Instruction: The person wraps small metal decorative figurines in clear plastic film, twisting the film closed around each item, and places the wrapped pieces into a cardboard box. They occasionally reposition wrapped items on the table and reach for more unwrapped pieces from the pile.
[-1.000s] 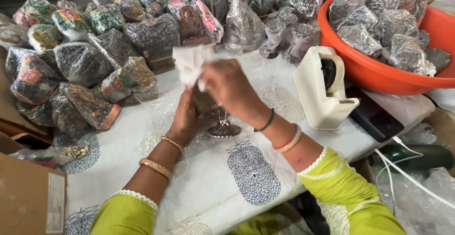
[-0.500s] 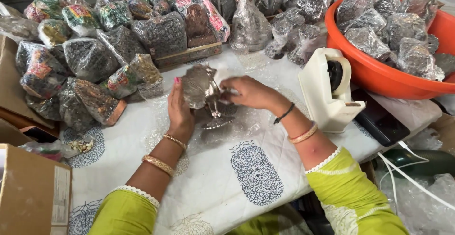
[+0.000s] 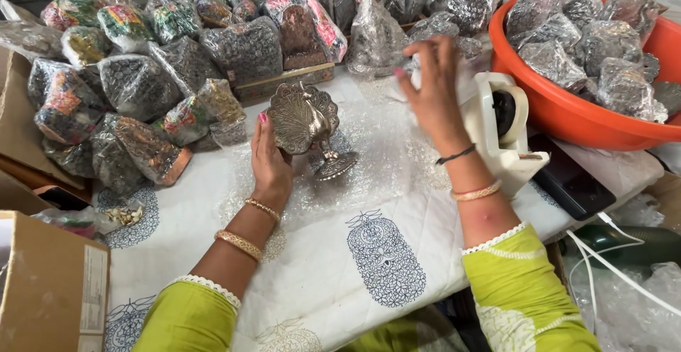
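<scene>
Two hands are at work over the white printed cloth and they are well apart. The left hand, just left of the frame's centre, is cupped against the back of a metal peacock figure, fingers partly curled round its body and thumb side against it, so it is gripping the piece. That peacock sits near the middle of the picture, a little above centre, on a sheet of clear bubble wrap. It is tilted: the fanned tail leans up and to the left, the round foot points down and to the right and meets the wrap, so its long axis runs from upper left to lower right.

The right hand is up in the upper middle of the frame, fingers spread and open, blurred; I cannot tell whether it is touching anything. Just to its right stands a cream tape dispenser, and beyond that an orange tub of wrapped bundles at the upper right. More wrapped bundles fill the upper left, and a cardboard box sits at the lower left.
</scene>
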